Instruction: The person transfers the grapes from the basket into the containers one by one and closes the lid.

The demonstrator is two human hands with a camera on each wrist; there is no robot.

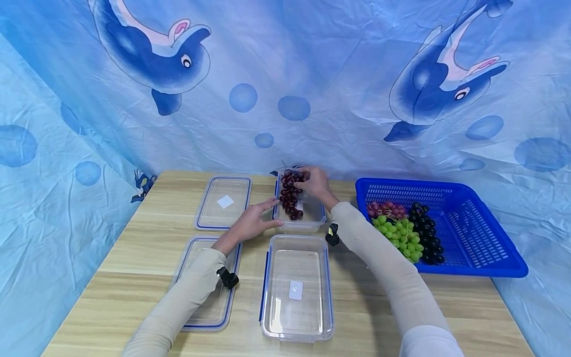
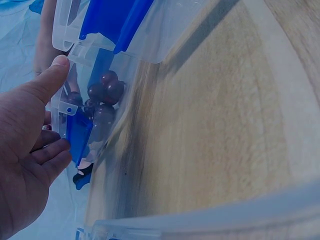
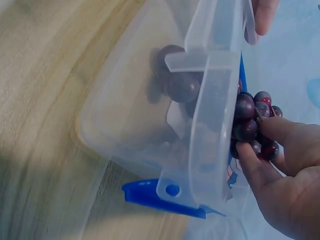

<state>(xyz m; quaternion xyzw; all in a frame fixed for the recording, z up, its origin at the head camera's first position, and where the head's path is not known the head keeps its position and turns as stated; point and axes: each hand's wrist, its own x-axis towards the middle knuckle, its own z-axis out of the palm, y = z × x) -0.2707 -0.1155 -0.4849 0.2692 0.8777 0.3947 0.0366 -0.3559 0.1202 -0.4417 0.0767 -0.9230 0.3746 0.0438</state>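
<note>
A bunch of dark red grapes (image 1: 289,199) hangs partly inside the far clear container (image 1: 314,214), its upper end at the back rim. My right hand (image 1: 315,184) grips the upper grapes; the right wrist view shows thumb and fingers (image 3: 252,167) pinching them above the rim, with lower grapes (image 3: 182,87) seen through the wall. At that container's left side is my left hand (image 1: 251,222), thumb and fingers spread around its near left corner. In the left wrist view, the thumb (image 2: 50,80) lies at the rim and the fingers beside a blue side clip (image 2: 78,132).
A second clear container (image 1: 296,297) stands nearer on the wooden table. Two blue-edged lids (image 1: 238,186) (image 1: 209,317) lie at left, the nearer one under my left forearm. At right, a blue basket (image 1: 482,270) holds green grapes (image 1: 399,237), black grapes (image 1: 429,235) and red grapes (image 1: 387,208).
</note>
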